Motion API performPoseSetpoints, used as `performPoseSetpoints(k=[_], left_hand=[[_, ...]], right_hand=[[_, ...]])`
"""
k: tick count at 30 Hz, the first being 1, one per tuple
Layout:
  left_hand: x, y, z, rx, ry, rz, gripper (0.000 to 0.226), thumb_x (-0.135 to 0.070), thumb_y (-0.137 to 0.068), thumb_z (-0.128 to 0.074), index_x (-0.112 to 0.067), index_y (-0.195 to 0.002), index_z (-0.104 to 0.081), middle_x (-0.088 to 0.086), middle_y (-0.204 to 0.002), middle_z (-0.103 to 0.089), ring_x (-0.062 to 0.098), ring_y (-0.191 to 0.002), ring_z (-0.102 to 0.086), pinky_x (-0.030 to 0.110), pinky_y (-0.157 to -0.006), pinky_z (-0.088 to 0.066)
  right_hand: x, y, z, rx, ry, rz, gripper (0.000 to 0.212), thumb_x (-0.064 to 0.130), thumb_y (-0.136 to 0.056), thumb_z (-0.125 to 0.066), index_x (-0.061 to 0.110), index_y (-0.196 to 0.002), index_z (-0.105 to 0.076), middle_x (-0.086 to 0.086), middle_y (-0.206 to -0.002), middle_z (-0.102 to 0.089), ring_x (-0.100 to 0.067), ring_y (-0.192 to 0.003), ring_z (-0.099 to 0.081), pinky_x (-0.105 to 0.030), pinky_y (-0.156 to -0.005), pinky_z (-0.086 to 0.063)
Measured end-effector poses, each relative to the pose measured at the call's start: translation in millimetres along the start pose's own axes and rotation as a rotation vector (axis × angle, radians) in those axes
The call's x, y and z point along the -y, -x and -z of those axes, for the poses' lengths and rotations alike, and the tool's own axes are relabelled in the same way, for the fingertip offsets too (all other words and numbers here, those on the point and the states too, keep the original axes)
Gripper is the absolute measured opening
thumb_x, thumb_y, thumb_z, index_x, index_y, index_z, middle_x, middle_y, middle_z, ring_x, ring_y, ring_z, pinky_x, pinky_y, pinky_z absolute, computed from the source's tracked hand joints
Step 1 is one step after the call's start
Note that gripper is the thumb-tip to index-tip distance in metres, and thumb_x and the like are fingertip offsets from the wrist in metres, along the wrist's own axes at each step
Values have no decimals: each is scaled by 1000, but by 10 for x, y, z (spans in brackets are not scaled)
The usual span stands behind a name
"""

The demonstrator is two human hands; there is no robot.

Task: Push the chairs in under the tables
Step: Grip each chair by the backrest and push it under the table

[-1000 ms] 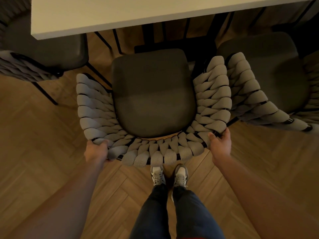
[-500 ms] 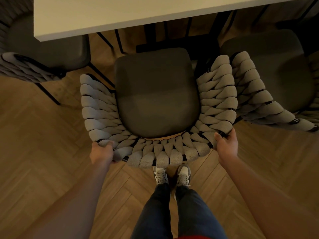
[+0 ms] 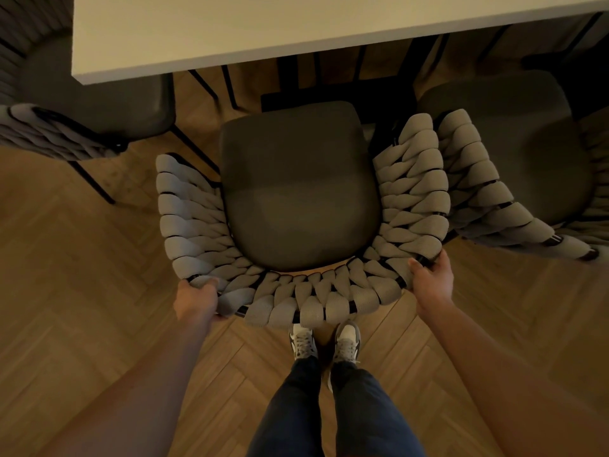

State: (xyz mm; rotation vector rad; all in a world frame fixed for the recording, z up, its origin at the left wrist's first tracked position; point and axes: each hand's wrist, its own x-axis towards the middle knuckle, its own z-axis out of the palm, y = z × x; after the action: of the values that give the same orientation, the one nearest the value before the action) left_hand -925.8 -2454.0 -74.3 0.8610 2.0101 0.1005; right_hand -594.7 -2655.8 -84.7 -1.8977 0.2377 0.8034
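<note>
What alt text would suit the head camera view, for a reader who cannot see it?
A person's left hand and right hand grip the woven back of a grey chair that faces a pale table, its seat not yet under the top. Similar chairs stand at both sides on the wooden floor.

You're looking at a dim, warm-toned scene; the pale rectangular table [image 3: 296,24] is the brightest area and casts deep shadow beneath itself. Wide-angle distortion bends the herringbone wooden floor [image 3: 82,291] toward the edges, and detail looks soft throughout.
</note>
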Motion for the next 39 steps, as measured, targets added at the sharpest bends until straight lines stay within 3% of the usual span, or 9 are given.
performPoseSetpoints(k=[7, 14, 19, 22, 24, 27, 29, 33, 39], left_hand=[[-46, -66, 37, -5, -8, -31, 56, -24, -91, -67, -14, -140, -41, 18, -132, -50, 44, -104, -58, 47, -50, -58], [-19, -9, 9, 7, 31, -25, 55, -25, -91, -67, -18, -139, -40, 17, -132, -49, 42, -103, -58, 50, -53, -59], [-2, 92, -20, 5, 37, -49, 63, -29, -95, -61, -21, -147, -27, 17, -140, -43, 43, -114, -52, 52, -66, -59], [66, 270, -23, -25, 56, -98, 69, -30, -97, -58, -22, -153, -19, 15, -143, -42, 40, -117, -52, 52, -81, -57], [140, 400, -15, -52, 77, -140, 68, -32, -97, -57, -19, -153, -21, 12, -138, -46, 38, -119, -51, 51, -90, -52], [207, 616, 35, -119, 71, -211, 55, -32, -98, -56, -14, -145, -35, 10, -127, -51, 32, -117, -51, 41, -86, -43], [251, 710, 86, -139, 92, -232, 46, -31, -98, -56, -13, -139, -43, 5, -117, -53, 25, -108, -51, 38, -84, -41], [323, 767, 262, -131, 109, -278, 24, -25, -98, -52, -14, -118, -61, 0, -105, -61, 20, -96, -56, 33, -77, -42], [283, 572, 671, -65, 82, -345, 13, -23, -97, -52, -22, -96, -65, 0, -94, -67, 16, -78, -59, 30, -63, -45]], right_hand=[[-3, 54, -75, 9, 17, 13, 65, 9, -95, -63, 26, -152, -35, -2, -141, -55, -23, -128, -54, -53, -105, -48], [-25, 45, -27, 6, 12, -3, 61, 10, -94, -64, 28, -148, -40, -1, -136, -59, -22, -123, -58, -53, -102, -49], [4, 91, -10, 20, 4, -15, 66, 13, -95, -64, 28, -151, -34, -2, -141, -55, -23, -127, -54, -52, -105, -47], [51, 209, -16, -12, 70, 32, 73, 18, -97, -62, 22, -157, -20, -4, -150, -45, -23, -135, -46, -32, -106, -38], [95, 336, -15, -62, 124, 110, 74, 20, -98, -61, 18, -158, -18, -4, -155, -38, -21, -139, -40, -27, -101, -34], [140, 522, -14, -94, 192, 286, 66, 19, -97, -61, 17, -154, -28, -4, -153, -37, -18, -140, -38, -31, -110, -34], [168, 641, -52, -56, 236, 364, 61, 18, -97, -60, 19, -151, -33, -1, -150, -39, -14, -138, -39, -38, -112, -38], [180, 1055, -352, 184, 272, 388, 61, 17, -99, -58, 20, -153, -30, 0, -144, -45, -12, -126, -50, -32, -104, -46], [-26, 1644, -1156, 504, 394, 341, 53, 25, -98, -60, 23, -147, -38, 4, -130, -54, -6, -115, -56, -23, -95, -50]])
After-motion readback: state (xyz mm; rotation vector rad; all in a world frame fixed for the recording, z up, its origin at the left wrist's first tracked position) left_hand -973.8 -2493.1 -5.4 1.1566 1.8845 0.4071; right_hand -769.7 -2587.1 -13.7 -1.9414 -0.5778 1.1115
